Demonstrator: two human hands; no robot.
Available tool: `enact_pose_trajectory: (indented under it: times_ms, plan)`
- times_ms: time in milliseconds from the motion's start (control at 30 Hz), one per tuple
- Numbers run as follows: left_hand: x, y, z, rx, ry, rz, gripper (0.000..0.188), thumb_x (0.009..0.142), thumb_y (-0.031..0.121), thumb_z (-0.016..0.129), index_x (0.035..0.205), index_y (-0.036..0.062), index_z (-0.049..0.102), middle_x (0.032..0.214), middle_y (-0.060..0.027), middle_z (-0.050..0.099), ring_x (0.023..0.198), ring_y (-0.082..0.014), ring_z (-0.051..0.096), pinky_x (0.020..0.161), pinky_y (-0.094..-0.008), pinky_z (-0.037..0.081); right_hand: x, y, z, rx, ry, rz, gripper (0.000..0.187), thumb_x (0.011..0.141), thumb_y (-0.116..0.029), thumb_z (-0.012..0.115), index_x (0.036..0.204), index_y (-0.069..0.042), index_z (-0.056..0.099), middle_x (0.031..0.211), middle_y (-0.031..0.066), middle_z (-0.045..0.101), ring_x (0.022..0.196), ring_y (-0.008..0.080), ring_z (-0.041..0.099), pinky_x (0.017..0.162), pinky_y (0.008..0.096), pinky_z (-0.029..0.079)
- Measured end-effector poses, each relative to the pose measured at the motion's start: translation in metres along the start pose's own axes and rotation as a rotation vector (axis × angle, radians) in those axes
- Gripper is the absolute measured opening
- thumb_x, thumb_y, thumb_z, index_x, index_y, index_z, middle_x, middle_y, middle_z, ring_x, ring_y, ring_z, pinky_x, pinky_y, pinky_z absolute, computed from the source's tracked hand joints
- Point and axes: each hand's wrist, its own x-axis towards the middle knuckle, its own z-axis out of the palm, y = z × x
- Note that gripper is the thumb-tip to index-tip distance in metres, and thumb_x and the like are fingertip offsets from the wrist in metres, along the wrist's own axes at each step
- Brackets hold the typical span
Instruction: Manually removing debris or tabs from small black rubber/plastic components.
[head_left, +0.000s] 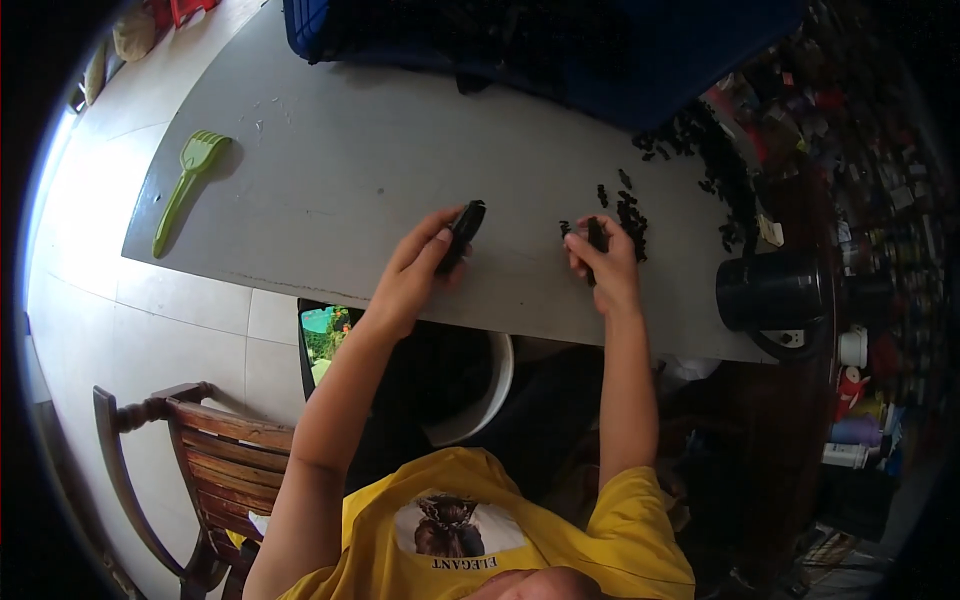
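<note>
Over the near part of the grey table (330,180), my left hand (415,260) is wrapped round a long, dark bundle (463,232), which looks like small black pieces lined up together. My right hand (617,262), a little way to the right, pinches a short black piece (597,238) between thumb and fingers. The two hands are apart. Several loose small black pieces (630,212) lie just beyond my right hand. They are too small and dark to tell their exact kind.
A large blue bin (690,65) with dark contents stands at the far edge. More black pieces (738,190) spread along the right side near a black cylindrical container (765,292). At left lies a green hand rake (178,198). Below are a white-rimmed bucket (503,385) and a wooden chair (235,432).
</note>
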Motion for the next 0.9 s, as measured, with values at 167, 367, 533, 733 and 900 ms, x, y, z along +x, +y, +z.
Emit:
enact_pose_trajectory:
  times_ms: [167,367,533,733,900]
  plan:
    - [-0.005,-0.010,0.012,-0.340,-0.115,-0.073,0.036,0.091,0.014,0.042,0.125,0.0040,0.041,0.086,-0.0035,0.052,0.065,-0.0093,0.043,0.061,-0.0213,0.036,-0.036,-0.002,0.016,0.312,-0.086,-0.036,0.013,0.078,-0.002,0.061,0.088,-0.003,0.052,0.078,0.0111,0.061,0.054,0.0085,0.050,0.045,0.0207,0.035]
    - [-0.005,-0.015,0.016,-0.302,-0.151,-0.075,0.038,0.090,0.017,0.043,0.126,0.0049,0.039,0.091,-0.0054,0.052,0.069,-0.0106,0.043,0.063,-0.0211,0.036,-0.056,-0.004,0.027,0.394,-0.166,-0.018,0.011,0.078,-0.003,0.060,0.087,-0.001,0.053,0.076,0.0105,0.060,0.051,0.0076,0.047,0.044,0.0192,0.034]
    - [-0.009,-0.019,0.018,-0.194,-0.047,-0.086,0.039,0.091,0.022,0.043,0.128,0.0078,0.038,0.094,-0.0036,0.051,0.079,-0.0099,0.044,0.072,-0.0229,0.039,-0.068,-0.010,0.053,0.393,-0.157,-0.010,0.012,0.078,-0.005,0.062,0.087,-0.001,0.055,0.068,0.0037,0.056,0.048,0.0067,0.045,0.043,0.0184,0.033]
    - [-0.014,-0.016,0.021,-0.114,-0.054,-0.015,0.042,0.095,0.024,0.037,0.132,0.0049,0.035,0.099,-0.0042,0.049,0.094,-0.0101,0.047,0.082,-0.0237,0.040,-0.070,-0.015,0.074,0.424,-0.149,0.045,0.007,0.079,-0.004,0.060,0.082,-0.004,0.054,0.068,0.0023,0.055,0.047,0.0050,0.048,0.039,0.0177,0.032]
    - [-0.008,-0.025,0.018,0.069,-0.115,0.213,0.046,0.094,0.021,0.037,0.135,0.0021,0.029,0.118,-0.0123,0.047,0.108,-0.0199,0.047,0.093,-0.0287,0.035,-0.063,-0.010,0.073,-0.067,-0.185,-0.395,0.012,0.076,0.000,0.058,0.087,0.000,0.054,0.075,0.0049,0.058,0.070,0.0125,0.057,0.067,0.0257,0.046]
